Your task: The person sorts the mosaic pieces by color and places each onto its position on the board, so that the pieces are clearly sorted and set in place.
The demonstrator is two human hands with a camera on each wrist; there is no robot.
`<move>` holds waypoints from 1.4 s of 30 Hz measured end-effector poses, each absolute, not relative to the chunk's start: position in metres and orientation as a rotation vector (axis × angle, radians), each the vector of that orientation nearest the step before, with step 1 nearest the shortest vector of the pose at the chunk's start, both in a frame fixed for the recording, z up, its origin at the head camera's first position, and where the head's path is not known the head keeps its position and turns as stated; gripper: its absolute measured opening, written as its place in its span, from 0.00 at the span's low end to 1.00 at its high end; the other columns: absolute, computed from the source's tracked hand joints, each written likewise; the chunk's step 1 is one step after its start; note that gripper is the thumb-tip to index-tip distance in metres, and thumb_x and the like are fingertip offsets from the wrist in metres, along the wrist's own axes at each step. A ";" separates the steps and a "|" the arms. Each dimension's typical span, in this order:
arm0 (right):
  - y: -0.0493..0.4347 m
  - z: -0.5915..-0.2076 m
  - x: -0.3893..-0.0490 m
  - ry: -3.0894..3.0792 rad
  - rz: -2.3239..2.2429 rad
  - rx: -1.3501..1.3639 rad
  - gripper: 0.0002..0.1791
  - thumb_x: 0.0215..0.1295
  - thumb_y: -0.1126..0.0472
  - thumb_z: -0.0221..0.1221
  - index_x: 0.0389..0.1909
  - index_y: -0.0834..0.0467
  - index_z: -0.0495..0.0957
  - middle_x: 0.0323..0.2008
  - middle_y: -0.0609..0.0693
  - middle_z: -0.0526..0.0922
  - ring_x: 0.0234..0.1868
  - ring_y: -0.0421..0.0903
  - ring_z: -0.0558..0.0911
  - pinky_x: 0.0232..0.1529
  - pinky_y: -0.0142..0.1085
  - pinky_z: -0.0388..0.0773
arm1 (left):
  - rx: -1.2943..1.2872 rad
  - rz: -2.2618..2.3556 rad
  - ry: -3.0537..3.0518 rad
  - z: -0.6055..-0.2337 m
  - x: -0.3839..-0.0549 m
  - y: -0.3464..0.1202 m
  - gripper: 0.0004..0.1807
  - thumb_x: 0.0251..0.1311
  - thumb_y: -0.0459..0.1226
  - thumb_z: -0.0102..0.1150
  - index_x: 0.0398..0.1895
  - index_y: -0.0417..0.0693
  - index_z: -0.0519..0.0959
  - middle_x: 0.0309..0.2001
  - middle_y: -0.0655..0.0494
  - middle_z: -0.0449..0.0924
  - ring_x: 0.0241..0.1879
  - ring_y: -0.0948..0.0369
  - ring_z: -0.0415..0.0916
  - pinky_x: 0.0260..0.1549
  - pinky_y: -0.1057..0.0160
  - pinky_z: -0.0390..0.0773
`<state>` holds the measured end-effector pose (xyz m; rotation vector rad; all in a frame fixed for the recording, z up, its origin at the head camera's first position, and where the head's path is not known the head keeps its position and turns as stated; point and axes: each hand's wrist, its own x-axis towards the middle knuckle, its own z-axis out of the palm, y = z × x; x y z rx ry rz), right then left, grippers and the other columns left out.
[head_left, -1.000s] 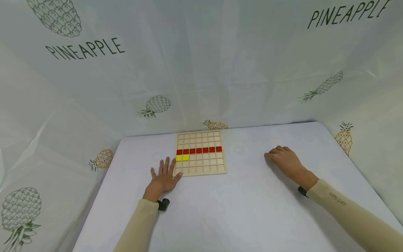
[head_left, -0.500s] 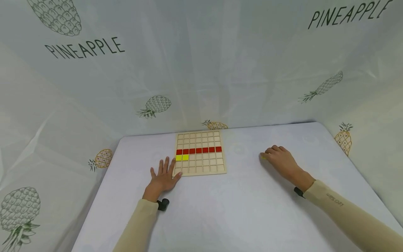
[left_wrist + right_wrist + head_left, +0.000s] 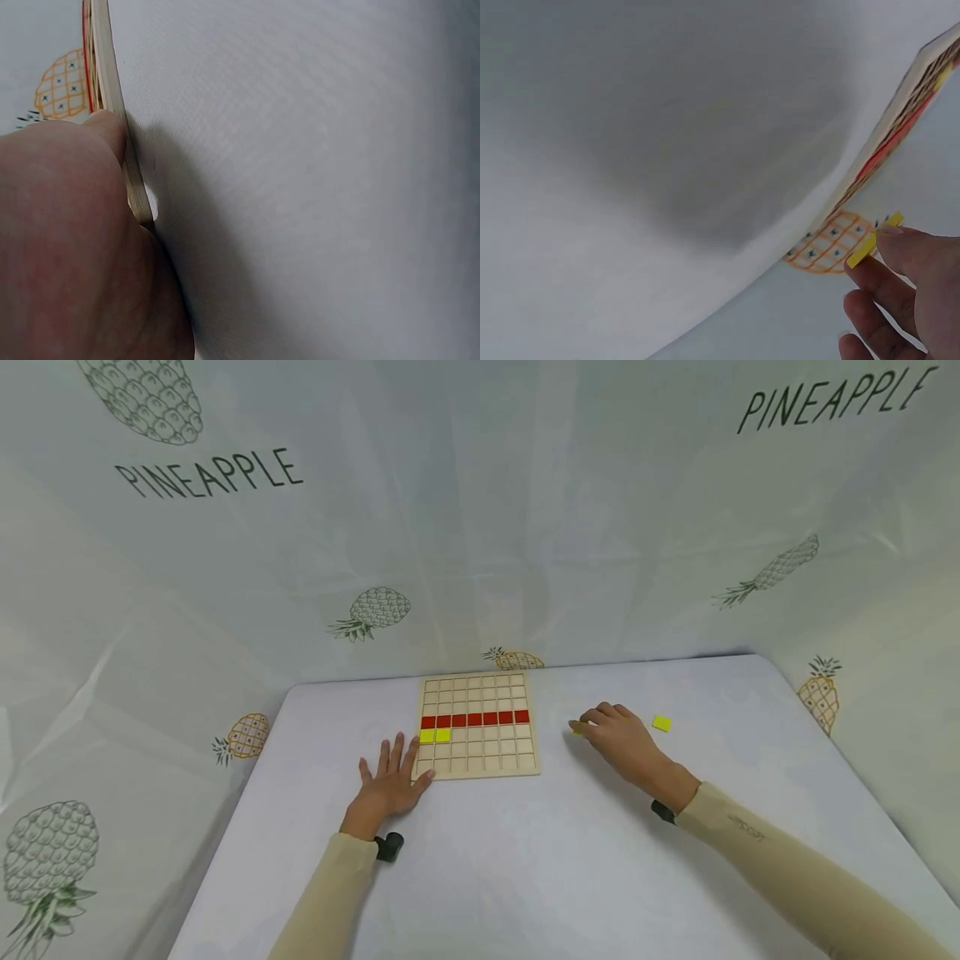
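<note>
A pale wooden grid board lies at the back of the table, with a full row of red tiles across its middle. Just below that row, two yellow tiles fill the leftmost cells. My left hand rests with spread, straight fingers at the board's lower left corner, its thumb on the edge. Right of the board, my right hand pinches a yellow tile between thumb and index finger, above the table. Another loose yellow tile lies behind this hand.
The table has a white cover. Behind and at both sides hangs a pale cloth printed with pineapples and lettering, meeting the table's back edge close to the board.
My right hand has moved left toward the board with the yellow tile pinched in it. The loose yellow tile on the right has come into sight. My left hand has stayed in place.
</note>
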<state>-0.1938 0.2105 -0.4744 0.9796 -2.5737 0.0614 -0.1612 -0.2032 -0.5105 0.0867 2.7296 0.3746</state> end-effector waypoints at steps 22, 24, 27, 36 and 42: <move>0.098 -0.476 -0.212 -2.566 0.189 1.095 0.17 0.64 0.68 0.72 0.53 0.52 0.89 0.44 0.49 0.90 0.47 0.50 0.83 0.49 0.41 0.82 | 0.086 0.357 2.731 -0.505 -0.162 -0.198 0.46 0.80 0.60 0.38 0.88 0.49 0.34 0.86 0.42 0.22 0.84 0.40 0.20 0.73 0.25 0.23; 0.091 -0.478 -0.213 -2.577 0.209 1.098 0.17 0.65 0.68 0.72 0.54 0.52 0.89 0.45 0.49 0.90 0.48 0.50 0.84 0.49 0.41 0.82 | 0.083 0.368 2.732 -0.506 -0.162 -0.199 0.46 0.80 0.60 0.39 0.88 0.49 0.35 0.86 0.41 0.23 0.84 0.40 0.21 0.73 0.25 0.23; 0.081 -0.479 -0.214 -2.591 0.236 1.109 0.17 0.65 0.68 0.72 0.54 0.53 0.89 0.45 0.49 0.90 0.48 0.50 0.83 0.50 0.42 0.83 | 0.079 0.381 2.734 -0.508 -0.162 -0.200 0.46 0.80 0.59 0.40 0.88 0.48 0.36 0.86 0.41 0.24 0.84 0.40 0.21 0.73 0.25 0.23; 0.053 -0.480 -0.218 -2.677 0.244 1.109 0.15 0.70 0.63 0.70 0.56 0.51 0.88 0.47 0.48 0.90 0.49 0.49 0.82 0.54 0.43 0.81 | 0.067 0.358 2.725 -0.502 -0.160 -0.200 0.46 0.81 0.60 0.39 0.88 0.49 0.36 0.86 0.41 0.23 0.84 0.40 0.21 0.73 0.26 0.24; 0.039 -0.481 -0.222 -2.705 0.263 1.113 0.15 0.71 0.62 0.69 0.57 0.52 0.89 0.49 0.49 0.90 0.50 0.50 0.83 0.58 0.44 0.82 | 0.067 0.332 2.724 -0.509 -0.164 -0.202 0.46 0.80 0.61 0.37 0.88 0.51 0.34 0.86 0.42 0.22 0.84 0.40 0.20 0.73 0.25 0.24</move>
